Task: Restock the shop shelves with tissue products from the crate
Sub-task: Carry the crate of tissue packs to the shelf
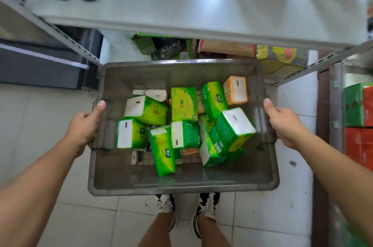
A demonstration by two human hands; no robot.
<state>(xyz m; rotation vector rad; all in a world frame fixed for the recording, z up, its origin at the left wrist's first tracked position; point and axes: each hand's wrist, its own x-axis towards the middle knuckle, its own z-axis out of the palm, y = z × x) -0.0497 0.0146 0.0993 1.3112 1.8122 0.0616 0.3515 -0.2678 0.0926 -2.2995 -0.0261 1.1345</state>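
Grey translucent plastic crate (113, 178) is held above pale floor tiles (80, 224), before a white metal shelf (181, 8) | left hand (83, 125) is curled round its left rim, thumb on top | right hand (286, 123) is curled round its right rim (thumb likewise on top) | green wrapped tissue packs (183, 104) lie jumbled inside, one orange pack (236, 90) at the far right

Print on the tissue packs (184, 104) is illegible.
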